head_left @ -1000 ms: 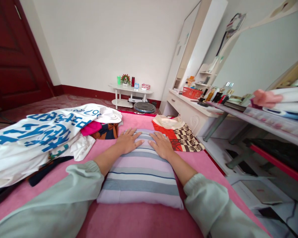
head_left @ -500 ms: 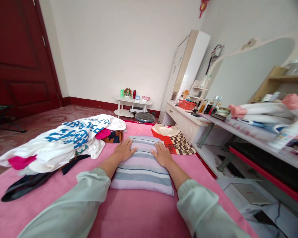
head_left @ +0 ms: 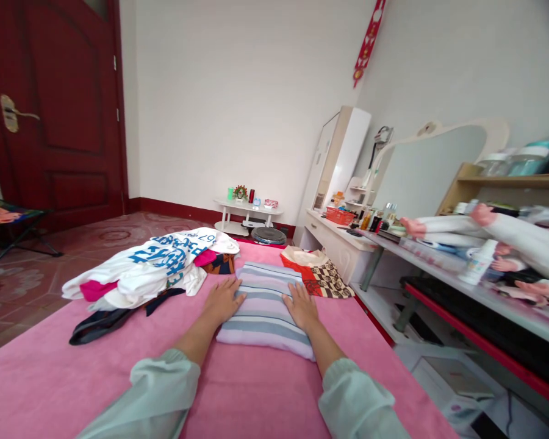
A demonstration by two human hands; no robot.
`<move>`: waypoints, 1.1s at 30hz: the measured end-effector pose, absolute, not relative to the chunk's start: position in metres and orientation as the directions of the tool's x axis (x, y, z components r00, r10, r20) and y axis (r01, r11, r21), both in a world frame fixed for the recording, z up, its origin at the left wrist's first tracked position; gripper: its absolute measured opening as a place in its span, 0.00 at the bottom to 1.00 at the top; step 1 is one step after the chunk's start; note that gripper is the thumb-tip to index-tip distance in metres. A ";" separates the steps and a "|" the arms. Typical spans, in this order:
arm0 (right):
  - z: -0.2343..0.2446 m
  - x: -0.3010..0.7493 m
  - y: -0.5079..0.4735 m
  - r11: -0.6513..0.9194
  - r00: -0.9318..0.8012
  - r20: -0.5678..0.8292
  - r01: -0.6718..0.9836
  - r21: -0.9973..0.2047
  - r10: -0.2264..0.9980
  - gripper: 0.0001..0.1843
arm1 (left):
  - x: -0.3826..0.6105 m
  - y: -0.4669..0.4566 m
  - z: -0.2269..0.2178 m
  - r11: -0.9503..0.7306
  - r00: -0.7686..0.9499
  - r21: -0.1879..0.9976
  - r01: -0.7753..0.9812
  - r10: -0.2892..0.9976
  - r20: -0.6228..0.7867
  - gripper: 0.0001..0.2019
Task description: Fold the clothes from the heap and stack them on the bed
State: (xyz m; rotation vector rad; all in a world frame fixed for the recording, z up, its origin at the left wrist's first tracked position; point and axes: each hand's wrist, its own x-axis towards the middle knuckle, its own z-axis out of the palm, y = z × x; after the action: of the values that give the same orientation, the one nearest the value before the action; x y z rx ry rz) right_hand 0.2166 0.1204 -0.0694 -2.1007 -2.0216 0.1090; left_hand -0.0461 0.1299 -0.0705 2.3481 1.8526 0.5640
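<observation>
A folded cloth with lilac, grey and white stripes (head_left: 264, 296) lies on the pink bed cover (head_left: 256, 390) in front of me. My left hand (head_left: 222, 299) rests flat on its left edge, fingers stretched out. Pressing on the cloth's right side is my right hand (head_left: 302, 305), also flat with its fingers apart. Both arms wear pale green sleeves.
A heap of clothes topped by a white shirt with blue print (head_left: 162, 265) lies to the left. A red and checkered cloth (head_left: 318, 271) lies at the right. A white dresser (head_left: 343, 241) and cluttered shelf (head_left: 462, 280) line the right side. A dark red door (head_left: 59, 110) stands at the left.
The view has tilted up and drawn back, so the cloth and hands look smaller. My hands have slid apart and back toward the sides of the striped cloth.
</observation>
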 end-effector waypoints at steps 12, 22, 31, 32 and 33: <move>-0.064 0.214 0.118 -0.016 0.035 0.096 0.983 -0.185 0.995 0.36 | -0.051 0.134 -0.073 -0.275 0.188 0.343 0.898 0.946 0.266 0.28; -0.062 0.214 0.116 -0.024 0.040 0.081 0.982 -0.189 0.996 0.36 | -0.051 0.133 -0.072 -0.281 0.188 0.325 0.903 0.939 0.288 0.27; -0.063 0.214 0.115 -0.027 0.043 0.085 0.981 -0.191 0.995 0.35 | -0.050 0.131 -0.069 -0.285 0.187 0.342 0.895 0.938 0.292 0.27; -0.063 0.213 0.115 -0.026 0.043 0.090 0.983 -0.184 0.995 0.35 | -0.050 0.131 -0.069 -0.286 0.186 0.347 0.893 0.938 0.293 0.27; -0.062 0.213 0.114 -0.024 0.041 0.096 0.984 -0.176 0.995 0.34 | -0.050 0.131 -0.069 -0.286 0.184 0.352 0.891 0.938 0.295 0.27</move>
State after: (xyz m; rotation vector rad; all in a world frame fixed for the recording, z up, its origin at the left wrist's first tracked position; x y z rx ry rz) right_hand 0.2131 0.1145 -0.0625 -2.1168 -2.0486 0.0797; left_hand -0.0499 0.1308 -0.0692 2.3383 1.8134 0.7034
